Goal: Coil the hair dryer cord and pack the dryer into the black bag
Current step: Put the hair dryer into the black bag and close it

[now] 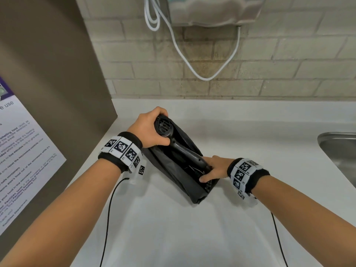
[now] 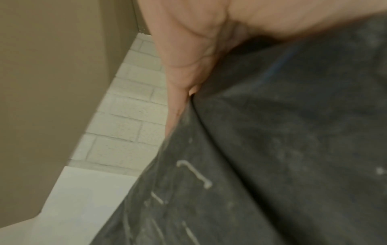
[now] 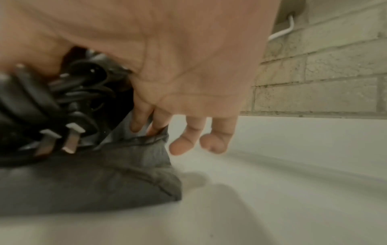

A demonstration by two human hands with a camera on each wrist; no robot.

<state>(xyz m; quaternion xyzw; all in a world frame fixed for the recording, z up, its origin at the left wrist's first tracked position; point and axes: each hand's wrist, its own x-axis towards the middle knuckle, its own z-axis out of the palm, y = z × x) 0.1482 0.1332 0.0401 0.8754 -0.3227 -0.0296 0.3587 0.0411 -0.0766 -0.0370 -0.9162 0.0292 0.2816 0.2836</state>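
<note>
The black hair dryer point(image 1: 185, 151) lies slantwise in the open black bag point(image 1: 194, 195) on the white counter point(image 1: 192, 237). My left hand point(image 1: 148, 130) grips the dryer's round vented head at the bag's far end. At the near end my right hand point(image 1: 215, 166) grips the coiled cord point(image 1: 194, 170) by the handle's base, thumb across it. In the right wrist view the cord coil point(image 3: 83, 89) and its plug point(image 3: 69, 140) sit at the bag's mouth point(image 3: 94, 182), with two fingers point(image 3: 138, 122) tucked inside the rim. The left wrist view shows only my palm point(image 2: 188, 41) against bag fabric point(image 2: 293, 149).
A steel sink point(image 1: 339, 149) is set into the counter at the right. A brown partition point(image 1: 57, 74) with a printed notice point(image 1: 23, 151) closes the left side. On the brick wall behind hangs a metal unit point(image 1: 212, 10) with a looping white cable point(image 1: 192, 60).
</note>
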